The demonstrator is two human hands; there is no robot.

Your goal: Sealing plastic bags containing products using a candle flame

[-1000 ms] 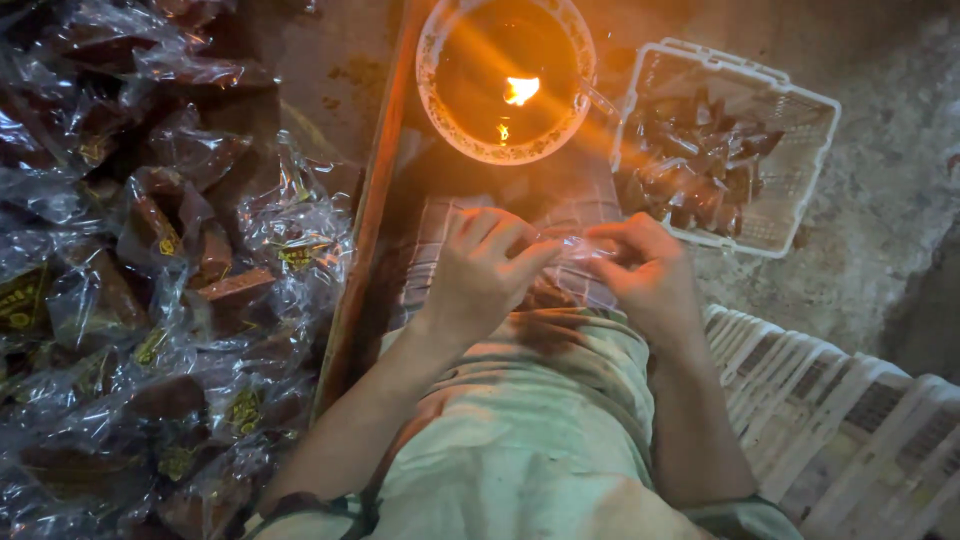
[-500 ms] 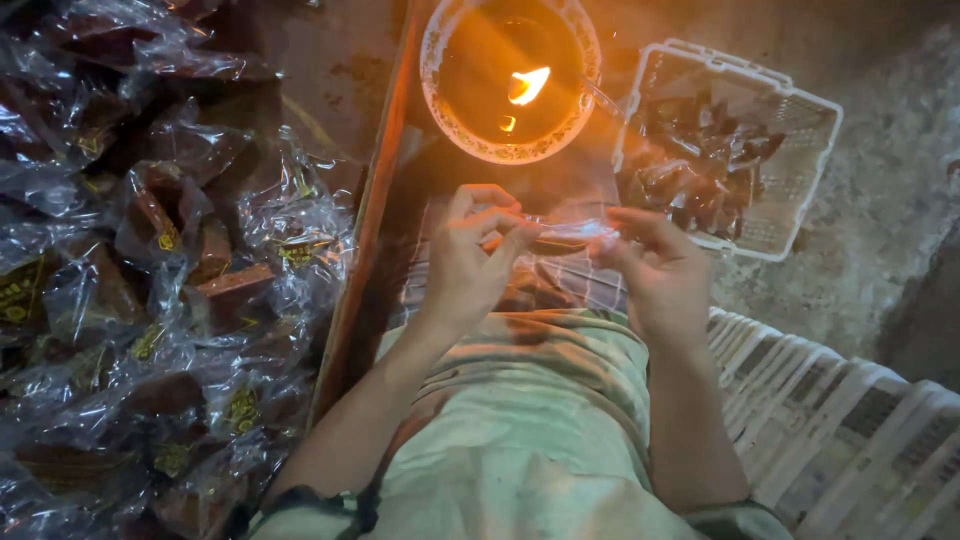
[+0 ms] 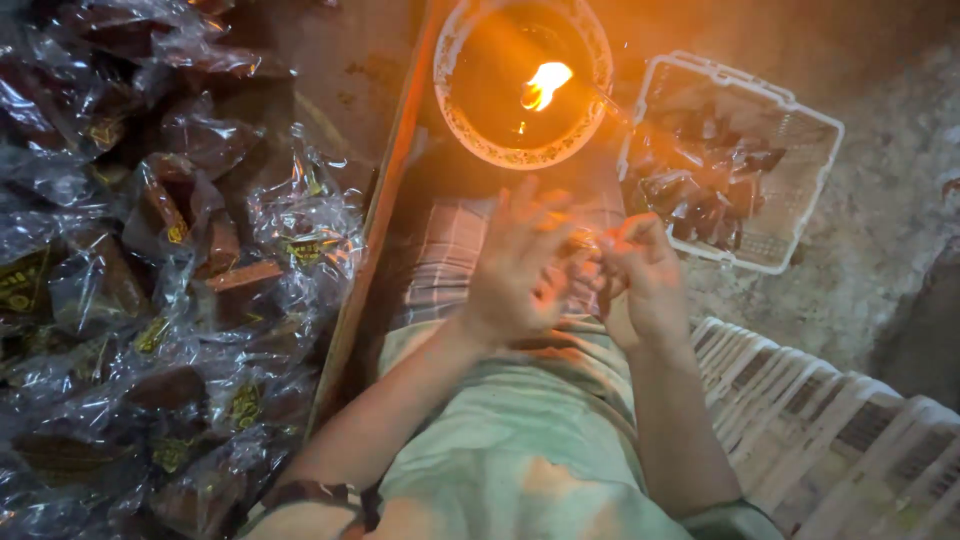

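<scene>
Both hands now sit closer together and nearer the bowl than half a second ago, and the left fingers have spread from a pinch into a fan.

At nine o'clock, the heap of clear cellophane packets (image 3: pixel 170 290) with dark contents fills the whole left side and runs off the frame; single packets are hard to separate in the glare. At four o'clock, a white slatted crate (image 3: pixel 840 440) is cut off by the lower right corner. At two o'clock, the white mesh basket (image 3: pixel 800 215) holds more dark pieces, too dim to identify. At twelve o'clock stands the round bowl (image 3: pixel 590 110) with its flame (image 3: pixel 543 85), its top rim cropped.

At centre, the left hand (image 3: pixel 515 270) is blurred by motion, fingers open and splayed. The right hand (image 3: pixel 645 280) is curled, fingers closed around a small clear wrapper (image 3: pixel 583 242) that sits between the two hands, just below the bowl. Whether the left fingertips touch that wrapper I cannot tell.
</scene>
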